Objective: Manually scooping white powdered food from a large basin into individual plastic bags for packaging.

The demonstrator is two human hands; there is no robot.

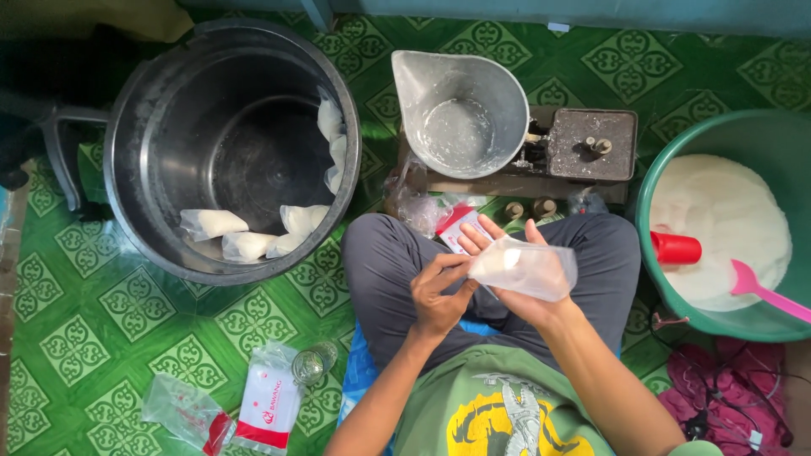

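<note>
Cradling a clear bag of white powder (525, 268) over the lap, the right hand (507, 274) cups it while the left hand (439, 291) pinches its end, red-and-white packets (269, 409) lying on the green tiled floor (118, 338).

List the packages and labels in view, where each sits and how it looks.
Clear plastic bag of white powder: held by both hands over the lap.
Red-and-white pack: behind the hands.
Red-and-white sleeve of bags: floor, lower left.
Filled white bags: inside the grey tub.
</note>
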